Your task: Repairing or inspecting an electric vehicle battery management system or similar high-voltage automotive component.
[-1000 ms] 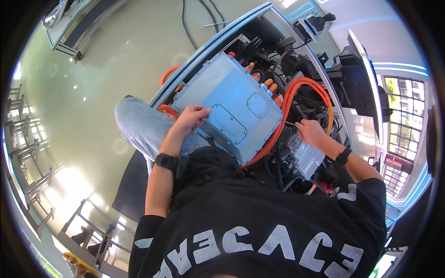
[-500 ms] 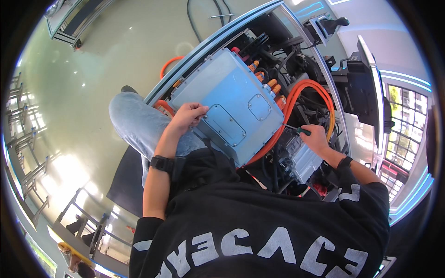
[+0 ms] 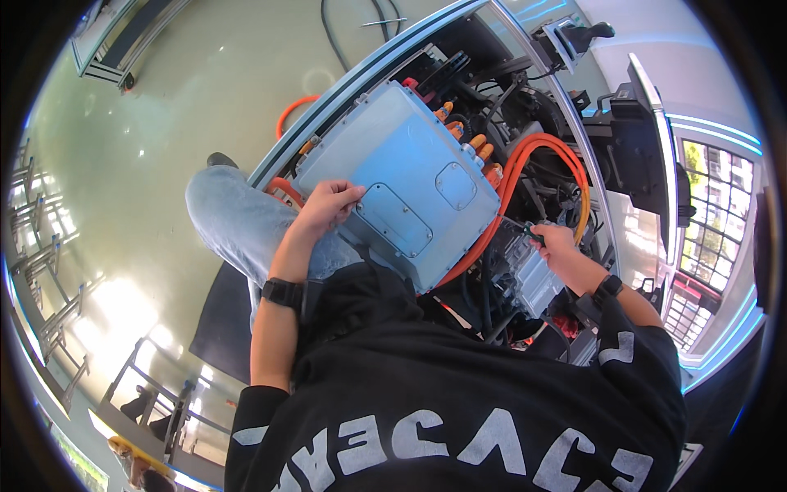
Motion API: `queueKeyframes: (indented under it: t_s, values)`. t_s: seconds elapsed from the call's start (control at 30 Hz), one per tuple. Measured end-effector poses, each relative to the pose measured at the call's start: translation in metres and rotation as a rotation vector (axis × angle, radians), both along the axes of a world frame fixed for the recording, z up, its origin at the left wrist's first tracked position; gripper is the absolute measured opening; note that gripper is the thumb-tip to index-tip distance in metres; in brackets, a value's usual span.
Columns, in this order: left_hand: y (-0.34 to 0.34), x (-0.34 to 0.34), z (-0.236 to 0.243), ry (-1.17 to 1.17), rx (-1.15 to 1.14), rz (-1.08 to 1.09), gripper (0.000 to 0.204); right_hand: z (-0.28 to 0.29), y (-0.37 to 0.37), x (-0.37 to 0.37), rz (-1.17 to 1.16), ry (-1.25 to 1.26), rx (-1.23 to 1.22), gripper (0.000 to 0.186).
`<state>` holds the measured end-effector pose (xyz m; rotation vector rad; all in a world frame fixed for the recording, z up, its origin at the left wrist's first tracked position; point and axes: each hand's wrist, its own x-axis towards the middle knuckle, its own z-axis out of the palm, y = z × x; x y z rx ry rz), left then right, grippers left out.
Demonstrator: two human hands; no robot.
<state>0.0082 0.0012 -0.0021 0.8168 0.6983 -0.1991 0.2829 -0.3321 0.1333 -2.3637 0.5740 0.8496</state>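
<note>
A grey metal box (image 3: pixel 385 156) with two screwed-on cover plates sits in a metal frame before me. My left hand (image 3: pixel 329 205) is closed in a pinch beside the upper left corner of the larger cover plate (image 3: pixel 395 220); whatever it may hold is too small to make out. Over to the right, my right hand (image 3: pixel 555 244) grips a screwdriver with a dark green handle (image 3: pixel 534 236). Its thin shaft points left toward the box's right side, and I cannot tell whether the tip touches anything. Below that hand lies a silver finned housing (image 3: pixel 529 275).
Thick orange cables (image 3: pixel 518 176) loop past the box's right side, near several orange connectors (image 3: pixel 479 148). The frame rail (image 3: pixel 344 82) runs along the far side. A lever on a bracket (image 3: pixel 586 35) and a black monitor (image 3: pixel 635 156) stand at the right.
The screwdriver has tilted slightly in my right hand, its handle now a bit lower. My left hand keeps its place by the cover plate. The whole view has shifted slightly.
</note>
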Motion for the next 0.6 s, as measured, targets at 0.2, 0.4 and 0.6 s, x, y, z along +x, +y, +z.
queueKeyframes:
  t_s: [0.2,0.4,0.6]
  values:
    - [0.002,0.003,0.002,0.008,0.017,-0.032,0.023,0.019,-0.008,0.018,0.311,0.152,0.001,0.027]
    - [-0.001,0.002,0.002,-0.019,0.016,0.006,0.022,0.034,-0.021,0.005,1.789,-0.384,-0.357,0.053]
    - [0.000,-0.001,0.002,-0.030,0.016,0.003,0.023,0.031,-0.013,0.022,2.185,-0.373,-0.134,0.047]
